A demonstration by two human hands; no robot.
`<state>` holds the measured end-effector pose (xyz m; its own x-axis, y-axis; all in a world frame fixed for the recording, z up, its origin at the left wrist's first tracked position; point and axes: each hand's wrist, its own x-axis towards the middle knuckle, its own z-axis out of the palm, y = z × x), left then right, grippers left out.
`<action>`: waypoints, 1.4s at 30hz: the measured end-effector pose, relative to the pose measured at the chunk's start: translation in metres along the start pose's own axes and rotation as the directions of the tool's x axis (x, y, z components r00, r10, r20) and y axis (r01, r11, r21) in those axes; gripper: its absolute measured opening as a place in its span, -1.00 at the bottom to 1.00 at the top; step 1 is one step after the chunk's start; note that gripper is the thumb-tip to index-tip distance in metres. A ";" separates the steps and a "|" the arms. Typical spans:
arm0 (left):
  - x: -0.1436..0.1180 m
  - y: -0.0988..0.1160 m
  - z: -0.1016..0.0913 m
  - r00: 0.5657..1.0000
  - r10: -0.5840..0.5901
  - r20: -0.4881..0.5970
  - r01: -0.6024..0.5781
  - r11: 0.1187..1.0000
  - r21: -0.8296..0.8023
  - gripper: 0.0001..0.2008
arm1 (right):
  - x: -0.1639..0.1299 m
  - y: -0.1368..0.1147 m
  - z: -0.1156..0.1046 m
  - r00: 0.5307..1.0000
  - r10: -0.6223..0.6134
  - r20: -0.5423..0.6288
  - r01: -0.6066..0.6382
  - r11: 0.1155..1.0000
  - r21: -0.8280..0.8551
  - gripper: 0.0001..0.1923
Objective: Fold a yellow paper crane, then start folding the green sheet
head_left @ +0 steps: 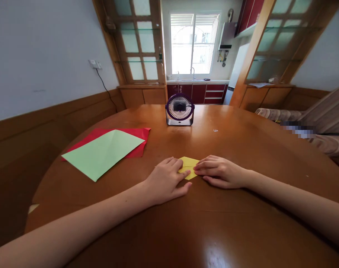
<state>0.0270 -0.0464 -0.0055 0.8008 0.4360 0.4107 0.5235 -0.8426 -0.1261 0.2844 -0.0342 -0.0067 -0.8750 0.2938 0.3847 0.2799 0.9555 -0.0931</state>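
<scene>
A small folded yellow paper (189, 163) lies flat on the round wooden tabletop (214, 223), near its middle, directly between the two hands. The left hand (166, 180) rests palm down with fingers spread flat, its fingertips pressing on the paper's left edge. The right hand (218, 172) also lies flat, fingers together and extended, their tips touching the paper's right edge. Neither hand grips anything; both simply press down. Off to the left, well apart from the hands, a light green sheet (102, 152) lies on top of a red sheet (136, 136). A small purple desk fan (179, 109) stands upright farther back.
</scene>
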 end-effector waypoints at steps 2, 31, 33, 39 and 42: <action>0.000 -0.001 0.000 0.998 0.010 -0.059 -0.009 1.000 0.020 -0.68 | -0.001 0.001 0.001 1.000 0.007 -0.005 -0.007 1.000 0.017 -0.66; -0.027 -0.029 -0.009 0.975 -0.171 -0.144 0.139 0.969 -0.205 -0.72 | -0.003 0.001 -0.002 0.999 0.038 -0.011 -0.037 0.993 0.116 -0.61; -0.024 -0.028 -0.007 0.987 -0.114 -0.111 0.085 0.969 -0.233 -0.77 | -0.002 0.001 -0.003 0.999 0.042 -0.011 -0.041 0.992 0.116 -0.63; -0.018 -0.033 -0.004 0.996 0.087 -0.024 -0.090 0.987 -0.133 -0.73 | 0.001 -0.005 -0.005 0.997 0.049 -0.053 -0.043 0.992 0.123 -0.66; -0.013 -0.035 -0.008 0.994 0.103 -0.017 -0.104 0.994 -0.031 -0.73 | 0.004 -0.010 -0.005 0.997 0.022 -0.070 -0.013 0.992 0.127 -0.68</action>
<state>-0.0044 -0.0252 0.0004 0.8457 0.3412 0.4104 0.4283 -0.8927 -0.1404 0.2801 -0.0427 0.0004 -0.8388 0.3124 0.4460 0.2389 0.9471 -0.2142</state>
